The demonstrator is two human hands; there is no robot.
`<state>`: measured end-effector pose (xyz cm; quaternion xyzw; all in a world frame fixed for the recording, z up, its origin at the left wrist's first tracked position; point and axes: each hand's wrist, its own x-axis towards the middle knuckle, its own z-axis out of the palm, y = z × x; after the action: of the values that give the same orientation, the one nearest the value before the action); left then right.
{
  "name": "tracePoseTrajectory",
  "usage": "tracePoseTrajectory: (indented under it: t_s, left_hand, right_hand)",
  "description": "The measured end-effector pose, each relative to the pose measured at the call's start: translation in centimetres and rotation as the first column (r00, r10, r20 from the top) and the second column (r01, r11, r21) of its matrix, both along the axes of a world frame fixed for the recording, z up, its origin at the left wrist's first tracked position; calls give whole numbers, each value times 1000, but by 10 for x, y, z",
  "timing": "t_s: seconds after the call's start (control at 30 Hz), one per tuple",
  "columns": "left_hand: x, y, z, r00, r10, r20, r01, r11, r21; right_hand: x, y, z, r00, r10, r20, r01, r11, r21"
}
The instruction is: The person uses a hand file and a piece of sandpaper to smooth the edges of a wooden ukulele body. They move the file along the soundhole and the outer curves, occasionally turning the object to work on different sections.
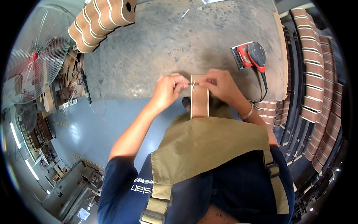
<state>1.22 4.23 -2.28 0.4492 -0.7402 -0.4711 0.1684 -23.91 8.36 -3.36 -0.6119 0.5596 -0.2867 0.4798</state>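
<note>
Between my two hands, close to the table's near edge, a brown wooden instrument body (200,102) stands on its side, its narrow side with pale edge strips facing up. My left hand (170,89) pinches with thumb and fingers at its left edge. From the right, my right hand (218,84) closes its fingertips over the top of the wood. A small, thin dark piece (193,84) spans the gap between both sets of fingertips, with a whitish sliver beside it. Its exact kind is too small to tell. The lower end of the body disappears behind my olive apron (216,142).
On the worn grey table (156,48) lie a red and black sander (249,56) at right, its cord running off the near edge, and a small white stick (184,14). Stacked instrument bodies (102,22) stand far left. A fan (35,56) is left; racked bodies (311,63) line the right.
</note>
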Motion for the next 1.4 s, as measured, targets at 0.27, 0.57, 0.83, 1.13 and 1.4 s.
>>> tracePoseTrajectory:
  t_s: [0.27, 0.57, 0.83, 1.13, 1.4]
  left_hand:
    - [9, 32, -11, 999, 39, 24, -30, 951, -307]
    - [37, 97, -19, 988, -110, -105, 93, 984, -151]
    - [-1, 31, 24, 995, -38, -93, 24, 989, -148]
    - [-45, -69, -74, 981, -192, 14, 184, 955, 233]
    - [-28, -10, -2, 977, -213, 31, 212, 929, -305]
  right_hand:
    - [8, 23, -3, 988, -13, -156, -65, 874, -481]
    - [13, 90, 5, 969, 217, -115, -243, 915, -322]
    - [2, 42, 17, 981, -101, -163, 16, 889, -458]
    - [-22, -21, -68, 997, -61, -53, 65, 995, 72]
    - [-2, 35, 1, 973, -189, -133, 132, 927, -352]
